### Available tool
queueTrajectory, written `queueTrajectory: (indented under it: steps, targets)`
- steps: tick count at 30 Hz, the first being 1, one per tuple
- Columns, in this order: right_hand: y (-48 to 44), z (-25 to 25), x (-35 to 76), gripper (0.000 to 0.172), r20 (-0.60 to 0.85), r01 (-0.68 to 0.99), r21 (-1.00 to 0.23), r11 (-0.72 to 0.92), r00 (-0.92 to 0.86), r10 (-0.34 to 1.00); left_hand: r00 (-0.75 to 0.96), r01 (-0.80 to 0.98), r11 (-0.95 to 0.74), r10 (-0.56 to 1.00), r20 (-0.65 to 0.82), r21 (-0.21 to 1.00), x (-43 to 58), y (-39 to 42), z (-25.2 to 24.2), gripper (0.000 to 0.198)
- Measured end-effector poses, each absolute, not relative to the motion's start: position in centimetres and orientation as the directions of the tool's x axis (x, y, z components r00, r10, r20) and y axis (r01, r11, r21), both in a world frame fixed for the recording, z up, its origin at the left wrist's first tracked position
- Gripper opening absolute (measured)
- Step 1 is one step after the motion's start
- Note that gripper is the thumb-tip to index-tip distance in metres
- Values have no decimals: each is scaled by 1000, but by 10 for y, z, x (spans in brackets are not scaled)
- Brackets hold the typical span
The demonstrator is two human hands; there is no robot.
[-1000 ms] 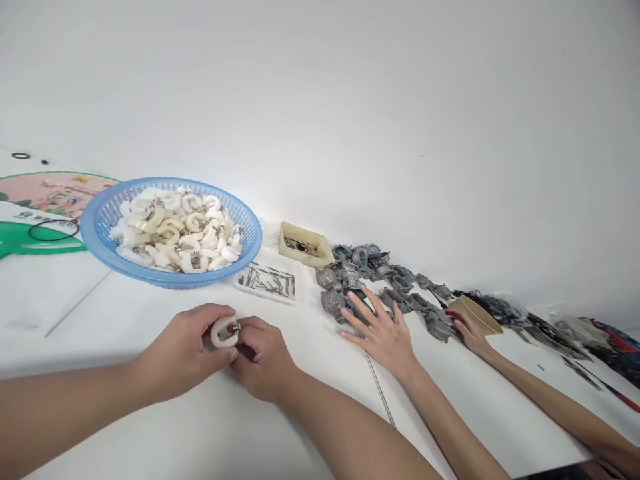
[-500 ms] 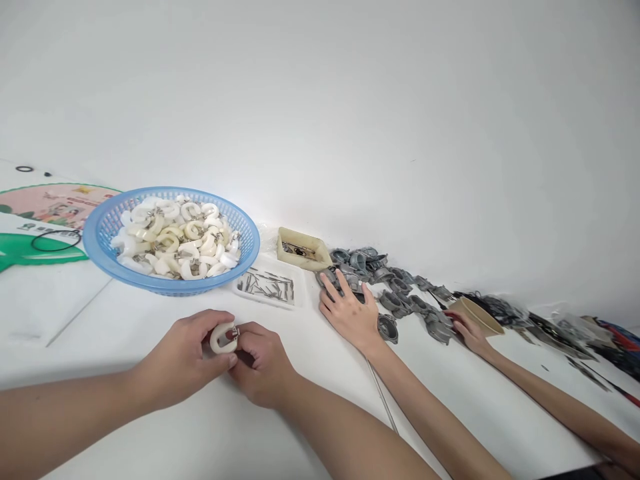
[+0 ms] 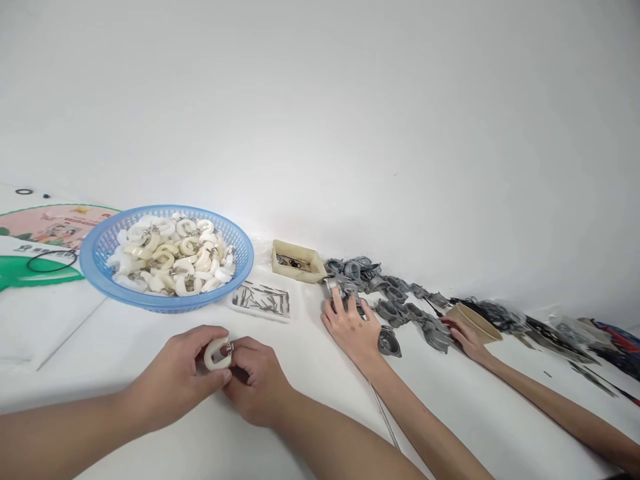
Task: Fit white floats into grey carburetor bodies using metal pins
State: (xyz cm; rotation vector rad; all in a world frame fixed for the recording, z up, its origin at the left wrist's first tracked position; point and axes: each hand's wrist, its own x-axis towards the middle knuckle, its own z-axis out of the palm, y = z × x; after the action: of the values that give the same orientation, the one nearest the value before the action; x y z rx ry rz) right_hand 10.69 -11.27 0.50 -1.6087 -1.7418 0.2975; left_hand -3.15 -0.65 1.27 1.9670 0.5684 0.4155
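Observation:
A small white C-shaped plastic part (image 3: pixel 211 357) with a bit of metal at its open side is held between my two hands. My left hand (image 3: pixel 175 377) is closed on its curved side, thumb below and index finger above. From the right, my right hand (image 3: pixel 260 383) closes its fingers at the metal end; its fingertips are partly hidden. Beyond them stands a blue plastic basket (image 3: pixel 90 263) heaped with similar white and cream C-shaped parts (image 3: pixel 170 253). A shallow white tray (image 3: pixel 295 303) holds several thin metal pins (image 3: pixel 263 299).
A co-worker's hand (image 3: pixel 353 327) rests on grey metal housings (image 3: pixel 387 290), and another hand (image 3: pixel 467 340) is farther right by a tan bowl (image 3: pixel 480 320). A cream box (image 3: pixel 299 270) with small parts stands behind the tray. At left lies a green-edged fan (image 3: pixel 40 273).
The head view has tilted, so the basket and hands sit lower. My hands keep the white part between them, its metal side turned slightly. The co-worker's nearer fingers are more bent on the housings.

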Motion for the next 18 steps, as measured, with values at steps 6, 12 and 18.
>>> queueTrajectory:
  steps: [6,12,18]
  targets:
    - [-112,7,107,4,361,757,-623,197,55,931,837,211,-404,544,48,890,-31,-7,18,37]
    - [-113,6,107,5,370,761,-617,201,55,927,843,214,-386,537,30,897,-32,-7,16,38]
    - [-113,4,105,4,387,770,-603,208,54,920,839,223,-419,542,45,880,-32,-7,11,36]
